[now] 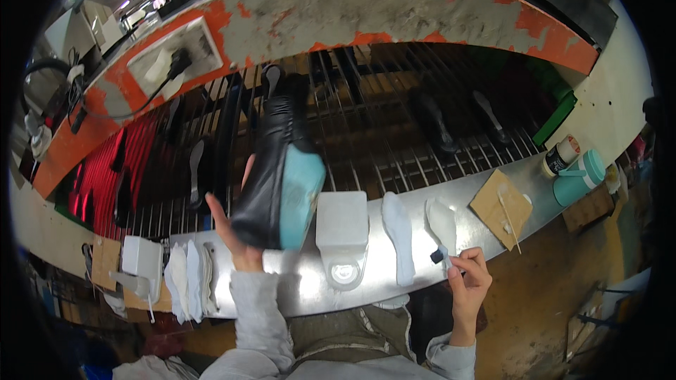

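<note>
A rack of thin metal bars (341, 148) stretches beyond the long, shiny metal ledge (296, 295). Above the ledge tilts a black leather boot with a teal panel (264, 183), gripped by the left hand (241, 256) — one digit sticking out leftward. A white plastic box (342, 218) stands between the hands. The right hand (470, 278), fingers bent at the near edge, pinches a small dark tab (437, 256) over a pale insole (441, 220).

The boot (265, 186) is black and turquoise, the far beam (338, 17) patchy grey and orange, the bottle (579, 181) at right teal.
</note>
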`<state>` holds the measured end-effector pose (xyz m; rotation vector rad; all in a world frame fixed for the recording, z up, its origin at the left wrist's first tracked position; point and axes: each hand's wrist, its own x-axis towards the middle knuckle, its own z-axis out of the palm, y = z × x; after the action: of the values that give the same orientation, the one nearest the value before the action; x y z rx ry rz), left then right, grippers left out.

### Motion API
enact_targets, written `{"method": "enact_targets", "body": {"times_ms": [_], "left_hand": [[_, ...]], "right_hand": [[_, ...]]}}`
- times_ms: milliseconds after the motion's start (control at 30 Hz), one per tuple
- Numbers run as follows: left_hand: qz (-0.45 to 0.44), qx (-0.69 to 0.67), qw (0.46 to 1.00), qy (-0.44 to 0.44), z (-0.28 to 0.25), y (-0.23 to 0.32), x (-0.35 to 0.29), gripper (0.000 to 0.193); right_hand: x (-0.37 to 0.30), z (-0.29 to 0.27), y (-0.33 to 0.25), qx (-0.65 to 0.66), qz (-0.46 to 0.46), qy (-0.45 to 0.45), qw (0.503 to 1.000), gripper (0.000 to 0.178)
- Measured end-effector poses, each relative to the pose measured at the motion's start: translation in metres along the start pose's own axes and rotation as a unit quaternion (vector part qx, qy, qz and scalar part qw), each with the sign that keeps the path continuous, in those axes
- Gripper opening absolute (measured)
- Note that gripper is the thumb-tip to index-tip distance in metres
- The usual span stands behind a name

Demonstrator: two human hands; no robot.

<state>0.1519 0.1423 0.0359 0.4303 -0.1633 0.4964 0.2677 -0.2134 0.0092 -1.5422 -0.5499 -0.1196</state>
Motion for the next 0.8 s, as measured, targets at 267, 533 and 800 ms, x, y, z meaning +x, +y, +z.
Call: {"method": "enact_targets", "body": {"times_ms": [267, 533, 800], "left_hand": [[-0.067, -0.224, 0.967, -0.103, -0.013, -0.008, -0.114, 0.069], [-0.098, 0.013, 0.977, -0.188, -0.005, 0.072, -0.141, 0.118], [-0.041, 0.038, 0.987, -0.149, -0.051, 0.058, -0.226, 0.103]], "right_hand": [[-0.007, 0.034, -0.014, -0.223, -0.016, -0.127, 0.966, 0.016], [-0.01, 0.071, 0.017, -0.372, -0.235, -0.255, 0.861, 0.022], [-0.008, 0.078, 0.017, -0.379, -0.231, -0.251, 0.86, 0.02]]}}
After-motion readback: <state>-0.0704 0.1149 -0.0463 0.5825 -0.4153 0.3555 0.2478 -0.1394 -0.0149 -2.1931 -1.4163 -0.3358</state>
